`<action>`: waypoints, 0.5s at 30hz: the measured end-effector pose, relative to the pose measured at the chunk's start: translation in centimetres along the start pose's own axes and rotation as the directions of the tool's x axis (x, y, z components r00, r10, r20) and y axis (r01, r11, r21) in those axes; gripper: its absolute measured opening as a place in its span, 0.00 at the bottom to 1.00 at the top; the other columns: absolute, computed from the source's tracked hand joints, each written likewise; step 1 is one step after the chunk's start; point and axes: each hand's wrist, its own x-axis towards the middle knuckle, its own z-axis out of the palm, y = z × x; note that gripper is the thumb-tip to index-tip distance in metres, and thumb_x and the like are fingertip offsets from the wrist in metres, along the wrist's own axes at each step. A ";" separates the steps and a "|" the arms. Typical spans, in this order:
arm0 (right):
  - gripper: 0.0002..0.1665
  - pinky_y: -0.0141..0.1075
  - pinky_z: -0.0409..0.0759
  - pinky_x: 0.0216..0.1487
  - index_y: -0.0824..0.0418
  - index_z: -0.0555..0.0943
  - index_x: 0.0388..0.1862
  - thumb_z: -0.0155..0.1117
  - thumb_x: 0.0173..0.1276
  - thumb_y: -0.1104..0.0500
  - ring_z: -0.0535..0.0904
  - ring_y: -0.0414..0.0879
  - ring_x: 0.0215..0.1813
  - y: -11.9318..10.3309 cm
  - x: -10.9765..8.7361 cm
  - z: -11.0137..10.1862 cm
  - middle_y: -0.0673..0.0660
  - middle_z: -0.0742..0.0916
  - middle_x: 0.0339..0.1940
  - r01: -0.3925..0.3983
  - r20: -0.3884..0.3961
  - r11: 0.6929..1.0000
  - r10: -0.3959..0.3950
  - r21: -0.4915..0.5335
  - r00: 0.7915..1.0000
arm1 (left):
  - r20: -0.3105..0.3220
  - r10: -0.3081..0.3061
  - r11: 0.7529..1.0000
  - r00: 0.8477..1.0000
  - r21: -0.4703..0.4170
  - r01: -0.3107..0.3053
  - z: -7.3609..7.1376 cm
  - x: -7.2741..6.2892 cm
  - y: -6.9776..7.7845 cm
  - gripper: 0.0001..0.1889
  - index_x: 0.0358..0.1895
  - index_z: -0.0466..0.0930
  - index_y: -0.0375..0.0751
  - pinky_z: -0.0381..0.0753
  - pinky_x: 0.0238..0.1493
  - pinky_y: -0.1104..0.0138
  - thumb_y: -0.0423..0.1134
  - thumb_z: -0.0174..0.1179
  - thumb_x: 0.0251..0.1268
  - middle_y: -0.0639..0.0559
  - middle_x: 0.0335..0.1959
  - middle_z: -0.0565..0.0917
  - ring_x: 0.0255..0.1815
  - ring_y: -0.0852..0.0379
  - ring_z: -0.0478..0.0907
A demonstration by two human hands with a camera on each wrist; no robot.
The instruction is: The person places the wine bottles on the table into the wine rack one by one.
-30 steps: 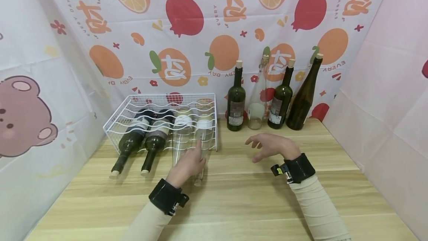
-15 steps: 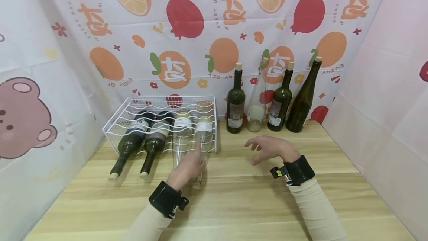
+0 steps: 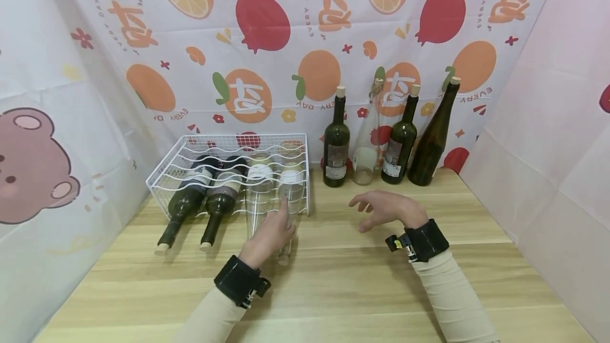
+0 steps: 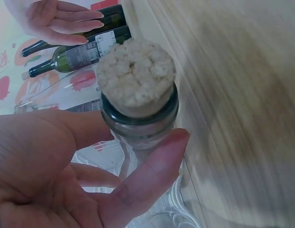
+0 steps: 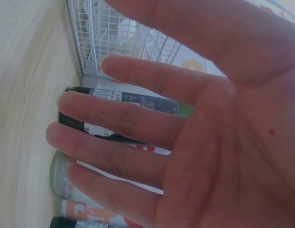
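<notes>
In the head view, my left hand lies over the neck of the rightmost clear glass bottle in the white wire rack, its index finger stretched along the glass. The left wrist view shows the thumb and fingers around that bottle's neck, just under its cork. The bottle lies on its side, neck toward me. Beside it rest another clear bottle and two dark corked bottles. My right hand hovers over the table with its fingers spread and nothing in them.
Right of the rack, several corked bottles stand upright along the back: a green one, a clear one, another green one and a taller brown-green one. Printed cloth encloses the wooden table at back and sides.
The view dips slightly and comes back. The left hand stays at the bottle's neck, whose corked end shifts a touch to the right; the right hand keeps its place.
</notes>
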 end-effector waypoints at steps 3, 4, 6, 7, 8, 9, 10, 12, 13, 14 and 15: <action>0.39 0.54 0.79 0.65 0.56 0.75 0.72 0.77 0.65 0.52 0.78 0.63 0.69 -0.1 0.0 0.0 0.66 0.83 0.66 -0.003 0.004 1.000 0.003 0.003 1.000 | 0.006 -0.012 1.000 1.000 0.001 0.012 0.0 0.0 0.1 0.43 0.79 0.51 0.22 0.74 0.22 0.62 0.33 0.64 0.66 0.48 0.19 0.76 0.18 0.54 0.72; 0.39 0.54 0.79 0.65 0.56 0.74 0.73 0.77 0.65 0.52 0.78 0.63 0.69 -0.1 0.0 0.0 0.66 0.83 0.66 -0.003 0.005 1.000 0.003 0.005 1.000 | 0.004 -0.013 1.000 1.000 0.002 0.013 0.0 0.0 0.1 0.43 0.78 0.51 0.22 0.74 0.23 0.62 0.33 0.65 0.65 0.47 0.19 0.76 0.18 0.54 0.72; 0.39 0.55 0.78 0.66 0.56 0.74 0.73 0.77 0.65 0.52 0.78 0.63 0.69 -0.1 -0.1 -0.1 0.67 0.83 0.66 -0.003 0.005 1.000 0.003 0.004 1.000 | 0.006 -0.013 1.000 1.000 -0.008 0.013 0.0 0.0 0.2 0.43 0.79 0.51 0.22 0.74 0.22 0.63 0.33 0.65 0.66 0.48 0.19 0.76 0.17 0.55 0.72; 0.39 0.55 0.78 0.66 0.57 0.74 0.73 0.77 0.65 0.52 0.78 0.64 0.69 -0.1 -0.1 -0.1 0.67 0.83 0.66 -0.003 0.005 1.000 0.003 0.004 1.000 | 0.005 -0.013 1.000 1.000 -0.012 0.013 -0.1 0.1 0.2 0.44 0.79 0.51 0.22 0.74 0.22 0.64 0.33 0.65 0.66 0.48 0.18 0.76 0.17 0.55 0.72; 0.39 0.55 0.78 0.66 0.57 0.74 0.73 0.77 0.65 0.52 0.78 0.64 0.69 -0.1 -0.1 -0.1 0.67 0.83 0.66 -0.003 0.005 1.000 0.003 0.003 1.000 | 0.003 -0.012 1.000 1.000 -0.013 0.012 -0.1 0.0 0.2 0.44 0.79 0.51 0.22 0.74 0.22 0.63 0.33 0.65 0.66 0.47 0.19 0.76 0.17 0.55 0.72; 0.39 0.55 0.78 0.66 0.57 0.74 0.73 0.77 0.65 0.53 0.78 0.64 0.69 -0.1 -0.1 -0.1 0.67 0.83 0.66 -0.003 0.005 1.000 0.003 0.002 1.000 | -0.003 -0.008 1.000 1.000 -0.007 0.008 -0.1 0.0 0.2 0.44 0.78 0.52 0.21 0.75 0.24 0.63 0.32 0.66 0.65 0.47 0.19 0.76 0.18 0.55 0.72; 0.40 0.55 0.78 0.66 0.58 0.74 0.73 0.77 0.65 0.53 0.78 0.64 0.69 -0.1 -0.1 -0.1 0.67 0.83 0.66 -0.003 0.005 1.000 0.003 0.001 1.000 | -0.006 -0.006 1.000 1.000 -0.007 0.006 -0.1 0.0 0.2 0.43 0.78 0.52 0.21 0.76 0.25 0.62 0.32 0.66 0.65 0.47 0.20 0.76 0.18 0.55 0.72; 0.40 0.55 0.78 0.66 0.59 0.73 0.74 0.77 0.65 0.53 0.78 0.64 0.69 -0.1 -0.1 -0.1 0.67 0.83 0.66 -0.003 0.007 1.000 0.003 0.000 1.000 | -0.010 -0.009 1.000 1.000 -0.008 0.009 -0.1 0.0 0.2 0.44 0.79 0.52 0.22 0.77 0.26 0.62 0.32 0.66 0.65 0.48 0.20 0.75 0.19 0.54 0.72; 0.40 0.55 0.78 0.65 0.59 0.73 0.74 0.77 0.65 0.53 0.78 0.64 0.69 -0.1 -0.1 -0.1 0.67 0.83 0.66 -0.003 0.008 1.000 0.003 0.000 1.000 | -0.015 -0.011 1.000 1.000 -0.003 0.011 -0.1 0.0 0.2 0.44 0.79 0.53 0.23 0.78 0.28 0.61 0.33 0.67 0.65 0.48 0.21 0.75 0.20 0.54 0.72; 0.40 0.55 0.78 0.65 0.59 0.73 0.74 0.77 0.65 0.53 0.78 0.63 0.69 -0.2 -0.1 -0.1 0.67 0.83 0.67 -0.003 0.008 1.000 0.003 0.000 1.000 | -0.019 -0.012 1.000 1.000 -0.007 0.012 -0.1 0.0 0.2 0.44 0.79 0.54 0.24 0.78 0.28 0.61 0.32 0.67 0.64 0.48 0.21 0.75 0.20 0.54 0.72; 0.40 0.55 0.78 0.66 0.59 0.73 0.74 0.77 0.65 0.53 0.78 0.64 0.69 -0.2 -0.1 -0.1 0.67 0.83 0.67 -0.002 0.008 1.000 0.002 0.000 1.000 | -0.019 -0.017 1.000 1.000 -0.017 0.017 -0.1 0.0 0.2 0.44 0.79 0.54 0.25 0.78 0.27 0.63 0.33 0.68 0.64 0.49 0.21 0.74 0.20 0.55 0.72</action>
